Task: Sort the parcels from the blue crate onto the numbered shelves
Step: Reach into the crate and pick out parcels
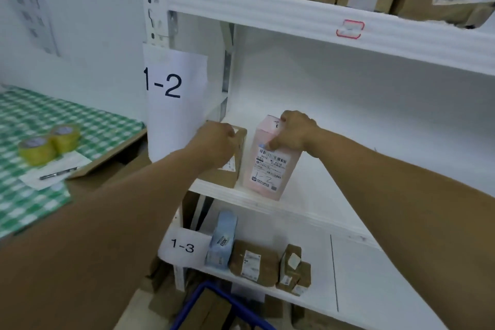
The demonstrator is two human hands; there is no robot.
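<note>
Your single head camera looks forward and down, close to the shelf (pixel 267 197) marked 1-2, worktop (pixel 32 120) at left.

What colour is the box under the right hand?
Pale pink box, with a white shipping label; seen in the head view.

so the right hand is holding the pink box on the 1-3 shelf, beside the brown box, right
Not quite. The head view shows the right hand holding the pink box on the 1-2 shelf, not 1-3, beside the brown box.
</note>
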